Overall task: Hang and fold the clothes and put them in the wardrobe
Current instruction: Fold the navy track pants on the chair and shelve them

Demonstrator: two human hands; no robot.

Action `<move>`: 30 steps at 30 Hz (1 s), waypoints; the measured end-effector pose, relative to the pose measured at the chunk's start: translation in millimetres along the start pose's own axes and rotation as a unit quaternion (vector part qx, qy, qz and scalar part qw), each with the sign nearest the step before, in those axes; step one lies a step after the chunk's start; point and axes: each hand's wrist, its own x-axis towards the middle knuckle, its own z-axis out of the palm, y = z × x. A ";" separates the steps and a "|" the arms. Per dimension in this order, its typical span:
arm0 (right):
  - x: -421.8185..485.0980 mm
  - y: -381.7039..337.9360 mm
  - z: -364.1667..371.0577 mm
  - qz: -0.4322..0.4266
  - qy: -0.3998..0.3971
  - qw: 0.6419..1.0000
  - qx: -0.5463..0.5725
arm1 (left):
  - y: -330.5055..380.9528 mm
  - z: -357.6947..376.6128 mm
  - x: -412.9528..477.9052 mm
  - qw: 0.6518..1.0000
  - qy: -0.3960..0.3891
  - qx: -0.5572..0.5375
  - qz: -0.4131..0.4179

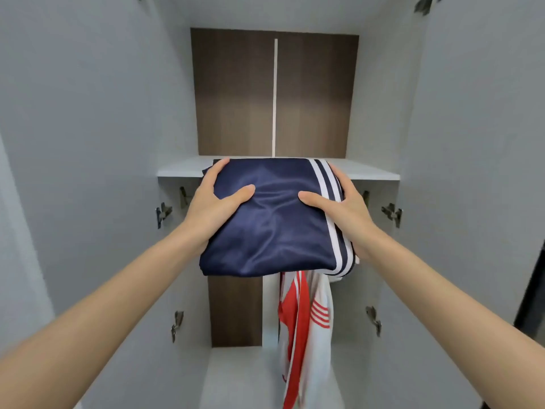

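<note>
A folded navy garment [274, 228] with white side stripes is held flat in front of the open wardrobe, its far edge reaching the front lip of the white shelf [374, 171]. My left hand [212, 199] grips its left side, thumb on top. My right hand [339, 202] grips the striped right side the same way. Below the folded piece, a white and red garment [303, 329] hangs inside the lower compartment.
The wardrobe has grey side walls and open doors [73, 143] left and right, with metal hinges [163, 214] along the frame. A dark wood back panel [236, 95] with a pale vertical seam closes the upper compartment.
</note>
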 end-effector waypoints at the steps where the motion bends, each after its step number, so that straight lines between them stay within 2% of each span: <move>1: 22.6 1.7 0.5 -0.007 -0.007 1.000 0.005 | -2.1 2.7 17.9 1.000 0.009 -0.004 0.005; 8: 180.8 5.8 21.6 -0.043 -0.083 0.995 0.021 | -12.0 2.4 140.1 0.996 0.088 0.002 0.024; 16: 336.0 24.3 90.6 -0.034 -0.187 0.982 -0.014 | -57.6 -24.6 245.8 0.980 0.184 0.052 0.046; 20: 400.9 39.5 137.5 -0.042 -0.212 0.974 -0.065 | -91.6 -47.6 292.5 0.977 0.203 0.043 0.042; 24: 461.0 57.4 188.2 -0.036 -0.245 0.961 -0.120 | -127.6 -68.2 338.0 0.976 0.214 0.031 -0.002; 30: 532.5 107.1 250.2 -0.002 -0.288 0.933 -0.214 | -179.8 -79.9 392.2 0.970 0.180 0.146 -0.074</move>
